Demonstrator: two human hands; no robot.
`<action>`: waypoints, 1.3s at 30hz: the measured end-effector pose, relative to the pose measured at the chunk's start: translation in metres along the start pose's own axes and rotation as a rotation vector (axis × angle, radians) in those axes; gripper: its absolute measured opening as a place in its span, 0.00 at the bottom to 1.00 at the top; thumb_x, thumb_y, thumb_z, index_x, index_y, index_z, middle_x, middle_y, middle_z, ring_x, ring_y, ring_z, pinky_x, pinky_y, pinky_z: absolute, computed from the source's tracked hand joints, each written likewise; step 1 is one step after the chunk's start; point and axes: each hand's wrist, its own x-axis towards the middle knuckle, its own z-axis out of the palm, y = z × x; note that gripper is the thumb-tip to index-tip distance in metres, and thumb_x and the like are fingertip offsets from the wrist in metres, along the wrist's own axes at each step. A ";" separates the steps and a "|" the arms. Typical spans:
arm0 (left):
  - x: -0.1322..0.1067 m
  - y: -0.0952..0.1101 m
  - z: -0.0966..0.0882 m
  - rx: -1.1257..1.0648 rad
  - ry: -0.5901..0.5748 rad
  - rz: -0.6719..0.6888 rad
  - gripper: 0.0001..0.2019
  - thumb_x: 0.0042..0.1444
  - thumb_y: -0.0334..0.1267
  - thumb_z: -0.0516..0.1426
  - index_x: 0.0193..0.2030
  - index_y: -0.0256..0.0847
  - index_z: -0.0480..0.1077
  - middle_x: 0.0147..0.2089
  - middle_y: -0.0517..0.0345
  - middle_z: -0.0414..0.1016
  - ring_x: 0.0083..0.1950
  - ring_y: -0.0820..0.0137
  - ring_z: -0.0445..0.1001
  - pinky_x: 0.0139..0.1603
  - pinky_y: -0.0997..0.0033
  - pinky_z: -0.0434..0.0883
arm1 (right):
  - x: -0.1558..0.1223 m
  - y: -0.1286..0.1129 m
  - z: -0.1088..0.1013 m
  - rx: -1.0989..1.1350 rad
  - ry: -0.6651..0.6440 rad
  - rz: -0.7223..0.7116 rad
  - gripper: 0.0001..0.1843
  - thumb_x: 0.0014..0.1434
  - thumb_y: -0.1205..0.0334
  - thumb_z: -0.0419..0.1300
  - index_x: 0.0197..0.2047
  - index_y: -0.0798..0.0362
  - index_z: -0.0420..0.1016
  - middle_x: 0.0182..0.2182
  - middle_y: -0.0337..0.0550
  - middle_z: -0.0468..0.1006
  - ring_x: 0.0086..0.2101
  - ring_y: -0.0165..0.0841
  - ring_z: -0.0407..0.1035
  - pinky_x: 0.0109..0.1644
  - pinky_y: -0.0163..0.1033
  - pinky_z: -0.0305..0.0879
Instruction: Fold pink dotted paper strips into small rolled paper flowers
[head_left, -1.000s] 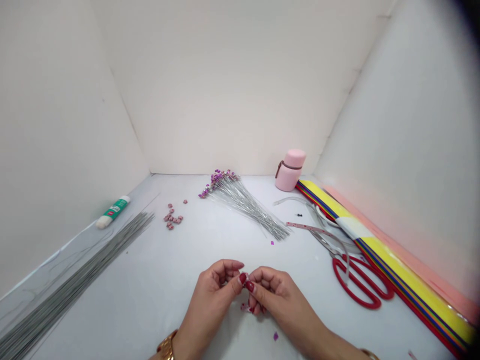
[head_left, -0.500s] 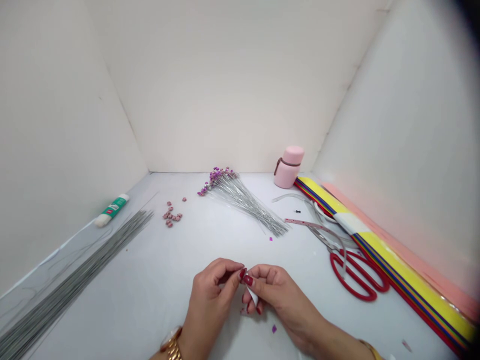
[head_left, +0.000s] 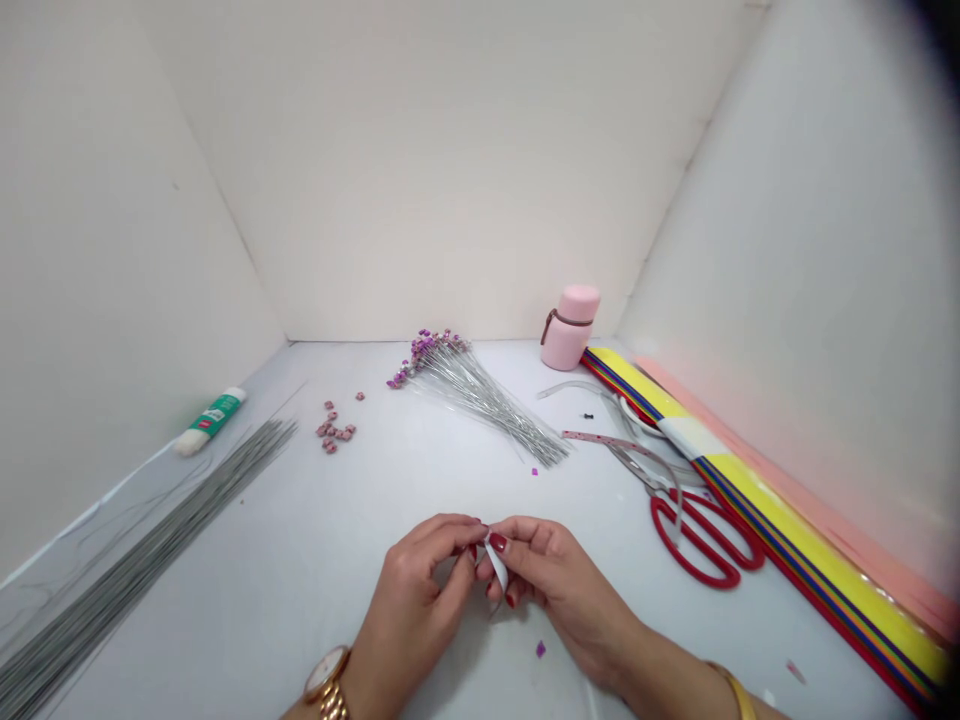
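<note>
My left hand (head_left: 420, 590) and my right hand (head_left: 544, 580) meet low in the middle of the white table (head_left: 300, 560). Both are closed in a pinch on a small white strip (head_left: 496, 563) that curls between the fingertips. A gold watch (head_left: 326, 680) is on my left wrist and a gold bangle (head_left: 739, 692) on my right. A tiny purple scrap (head_left: 539, 649) lies on the table just below my right hand.
Red-handled scissors (head_left: 697, 540) lie to the right, beside a long stack of coloured paper (head_left: 787, 510). A pink bottle (head_left: 570, 327) stands at the back. Wires tipped with purple beads (head_left: 480, 395) fan out behind, loose pink beads (head_left: 334, 430), a glue stick (head_left: 208, 420) and plain wires (head_left: 142, 560) at left.
Both hands have stayed pinched together; the white strip now shows more between the fingertips. The view has tilted, so the things on the table sit slightly higher and further left.
</note>
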 end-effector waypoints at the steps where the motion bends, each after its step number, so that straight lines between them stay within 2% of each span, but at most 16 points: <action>1: 0.000 0.000 0.000 -0.014 0.003 -0.005 0.12 0.52 0.25 0.50 0.38 0.39 0.72 0.41 0.51 0.74 0.42 0.68 0.72 0.44 0.71 0.68 | 0.000 0.000 0.000 0.000 -0.006 -0.002 0.11 0.52 0.58 0.59 0.30 0.59 0.73 0.23 0.42 0.74 0.22 0.25 0.65 0.25 0.29 0.53; 5: 0.001 0.000 0.002 -0.192 -0.010 -0.106 0.09 0.53 0.28 0.50 0.37 0.38 0.71 0.38 0.52 0.74 0.37 0.68 0.73 0.40 0.69 0.69 | 0.001 0.002 0.000 -0.021 -0.008 -0.018 0.15 0.51 0.54 0.60 0.28 0.59 0.73 0.22 0.41 0.74 0.21 0.24 0.63 0.24 0.29 0.52; 8: 0.002 0.000 0.006 -0.474 -0.018 -0.288 0.05 0.54 0.35 0.52 0.37 0.38 0.67 0.29 0.57 0.72 0.28 0.71 0.73 0.33 0.71 0.70 | 0.002 0.002 0.001 -0.053 0.018 -0.052 0.17 0.49 0.51 0.60 0.28 0.59 0.74 0.20 0.39 0.73 0.21 0.24 0.62 0.24 0.29 0.52; 10: 0.002 0.000 0.008 -0.610 -0.023 -0.358 0.06 0.53 0.37 0.54 0.34 0.36 0.67 0.24 0.60 0.71 0.26 0.71 0.72 0.31 0.72 0.70 | 0.002 0.003 0.002 -0.084 0.039 -0.064 0.17 0.48 0.51 0.61 0.27 0.59 0.74 0.19 0.39 0.72 0.20 0.24 0.61 0.24 0.29 0.53; 13: 0.002 0.001 0.009 -0.633 -0.004 -0.398 0.06 0.52 0.36 0.56 0.30 0.35 0.68 0.22 0.59 0.71 0.26 0.72 0.71 0.31 0.73 0.68 | 0.003 0.005 0.001 -0.110 0.068 -0.031 0.18 0.48 0.50 0.61 0.26 0.59 0.73 0.19 0.40 0.73 0.19 0.24 0.61 0.23 0.29 0.52; 18: 0.002 0.000 0.009 -0.538 0.021 -0.445 0.07 0.53 0.37 0.54 0.31 0.35 0.69 0.22 0.58 0.74 0.26 0.70 0.72 0.31 0.72 0.69 | 0.005 0.011 -0.003 -0.172 0.082 0.004 0.16 0.48 0.51 0.61 0.27 0.59 0.71 0.18 0.39 0.73 0.19 0.23 0.60 0.22 0.28 0.51; 23: 0.002 -0.002 0.009 -0.335 0.066 -0.354 0.07 0.52 0.37 0.54 0.30 0.36 0.71 0.28 0.56 0.76 0.31 0.69 0.73 0.33 0.74 0.69 | 0.006 0.012 -0.005 -0.259 0.077 -0.049 0.15 0.50 0.53 0.60 0.26 0.59 0.70 0.17 0.35 0.67 0.18 0.22 0.55 0.22 0.29 0.48; 27: 0.000 0.000 0.006 -0.080 0.082 -0.169 0.06 0.53 0.33 0.53 0.31 0.38 0.71 0.30 0.56 0.75 0.32 0.70 0.73 0.34 0.74 0.68 | 0.004 0.010 -0.004 -0.293 0.066 -0.071 0.13 0.50 0.54 0.60 0.26 0.58 0.71 0.15 0.32 0.62 0.18 0.22 0.53 0.21 0.29 0.47; 30: -0.001 0.000 0.005 0.067 0.083 -0.034 0.06 0.54 0.32 0.53 0.32 0.38 0.71 0.31 0.56 0.75 0.33 0.70 0.72 0.36 0.73 0.68 | 0.003 0.009 -0.003 -0.288 0.051 -0.072 0.13 0.52 0.55 0.59 0.27 0.58 0.72 0.16 0.34 0.65 0.19 0.23 0.55 0.22 0.29 0.49; 35: -0.002 -0.003 0.005 0.146 0.070 0.074 0.06 0.54 0.29 0.52 0.34 0.39 0.70 0.33 0.56 0.75 0.35 0.70 0.72 0.39 0.72 0.68 | 0.006 0.010 -0.004 -0.227 0.051 -0.080 0.12 0.52 0.56 0.58 0.31 0.58 0.73 0.18 0.36 0.69 0.20 0.24 0.58 0.24 0.29 0.52; 39: -0.002 -0.002 0.005 0.132 0.027 0.110 0.11 0.53 0.26 0.51 0.39 0.40 0.71 0.40 0.53 0.74 0.41 0.70 0.72 0.43 0.71 0.69 | 0.008 0.008 -0.003 -0.153 0.089 -0.056 0.11 0.52 0.59 0.58 0.32 0.59 0.74 0.18 0.37 0.70 0.20 0.24 0.60 0.24 0.29 0.53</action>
